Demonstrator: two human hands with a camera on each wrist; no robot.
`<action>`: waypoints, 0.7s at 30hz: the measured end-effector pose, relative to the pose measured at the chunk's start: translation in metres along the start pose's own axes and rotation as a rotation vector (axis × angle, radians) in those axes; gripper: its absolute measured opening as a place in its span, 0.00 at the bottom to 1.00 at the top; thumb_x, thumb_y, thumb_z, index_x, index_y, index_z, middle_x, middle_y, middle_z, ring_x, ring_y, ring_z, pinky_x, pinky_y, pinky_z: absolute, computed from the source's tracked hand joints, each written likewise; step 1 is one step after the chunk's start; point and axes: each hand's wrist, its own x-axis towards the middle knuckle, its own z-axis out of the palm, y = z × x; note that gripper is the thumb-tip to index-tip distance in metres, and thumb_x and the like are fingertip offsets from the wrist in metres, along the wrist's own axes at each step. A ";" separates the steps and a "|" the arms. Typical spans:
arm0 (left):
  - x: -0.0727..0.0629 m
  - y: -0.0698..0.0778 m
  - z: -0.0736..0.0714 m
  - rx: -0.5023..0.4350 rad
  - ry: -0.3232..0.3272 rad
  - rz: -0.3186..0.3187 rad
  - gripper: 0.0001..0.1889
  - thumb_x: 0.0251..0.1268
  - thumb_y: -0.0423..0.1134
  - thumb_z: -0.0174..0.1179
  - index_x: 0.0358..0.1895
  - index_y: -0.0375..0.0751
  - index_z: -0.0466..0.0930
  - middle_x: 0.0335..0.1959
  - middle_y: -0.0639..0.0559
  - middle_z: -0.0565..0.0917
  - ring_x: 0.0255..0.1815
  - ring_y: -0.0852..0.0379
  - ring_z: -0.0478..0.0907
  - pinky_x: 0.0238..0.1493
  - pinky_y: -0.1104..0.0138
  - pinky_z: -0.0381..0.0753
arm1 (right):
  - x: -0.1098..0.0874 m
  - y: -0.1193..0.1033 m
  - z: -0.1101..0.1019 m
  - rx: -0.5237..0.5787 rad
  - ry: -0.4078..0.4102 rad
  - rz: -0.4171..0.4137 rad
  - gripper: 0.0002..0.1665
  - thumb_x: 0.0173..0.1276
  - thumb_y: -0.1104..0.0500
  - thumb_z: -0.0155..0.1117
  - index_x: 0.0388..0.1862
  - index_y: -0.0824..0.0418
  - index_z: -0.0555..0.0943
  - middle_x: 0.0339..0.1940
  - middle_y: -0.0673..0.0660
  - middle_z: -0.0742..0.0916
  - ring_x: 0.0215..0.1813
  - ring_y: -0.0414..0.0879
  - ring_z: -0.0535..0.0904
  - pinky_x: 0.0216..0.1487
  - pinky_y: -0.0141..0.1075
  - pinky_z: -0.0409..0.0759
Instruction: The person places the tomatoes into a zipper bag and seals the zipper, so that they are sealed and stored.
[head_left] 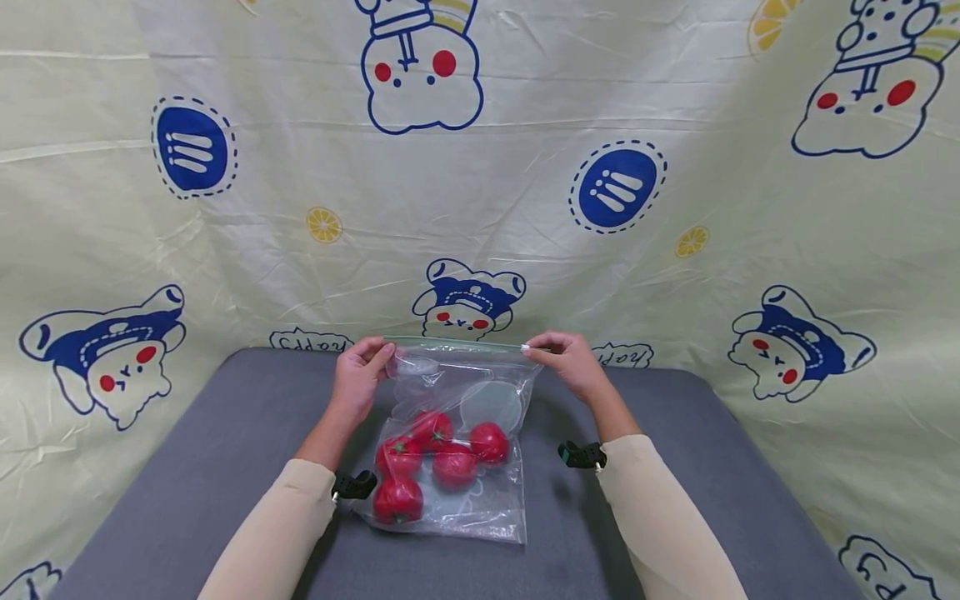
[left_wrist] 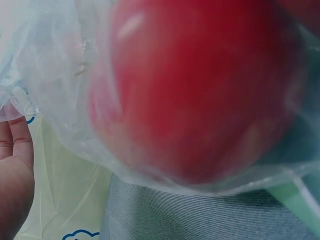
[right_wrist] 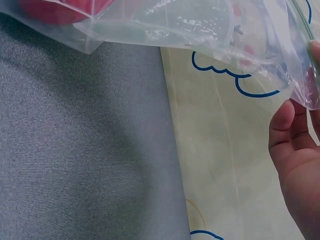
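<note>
A clear zip bag (head_left: 498, 518) with a green strip (head_left: 457, 342) along its top edge holds several red tomatoes (head_left: 453, 465), gathered in its lower half. My left hand (head_left: 358, 379) pinches the bag's top left corner between thumb and fingers. At the top right corner, my right hand (head_left: 573, 365) pinches the end of the strip, where a small white piece shows by the fingertips. One tomato (left_wrist: 200, 90) fills most of the left wrist view behind the plastic. The right wrist view shows the bag's side stretched toward the right hand (right_wrist: 300, 165).
The grey table (head_left: 225, 467) lies below the bag and both forearms. A pale printed cloth (head_left: 525, 200) with cartoon figures hangs behind and around it. Each wrist carries a black strap-on device (head_left: 581, 455), close beside the bag on the left.
</note>
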 end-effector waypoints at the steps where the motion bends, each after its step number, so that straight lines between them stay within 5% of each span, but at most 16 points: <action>1: 0.000 0.000 0.000 -0.004 0.002 0.000 0.10 0.72 0.26 0.60 0.35 0.45 0.84 0.29 0.57 0.91 0.30 0.63 0.86 0.31 0.72 0.84 | 0.000 0.001 -0.001 0.002 0.001 0.003 0.18 0.68 0.55 0.74 0.49 0.67 0.87 0.42 0.49 0.87 0.46 0.46 0.80 0.48 0.33 0.80; 21: 0.001 0.003 0.001 0.004 0.007 -0.044 0.11 0.73 0.28 0.60 0.35 0.49 0.84 0.29 0.58 0.91 0.29 0.63 0.86 0.32 0.72 0.84 | -0.004 0.013 -0.014 0.103 0.002 0.040 0.18 0.70 0.56 0.71 0.49 0.70 0.84 0.37 0.44 0.87 0.38 0.42 0.81 0.44 0.31 0.83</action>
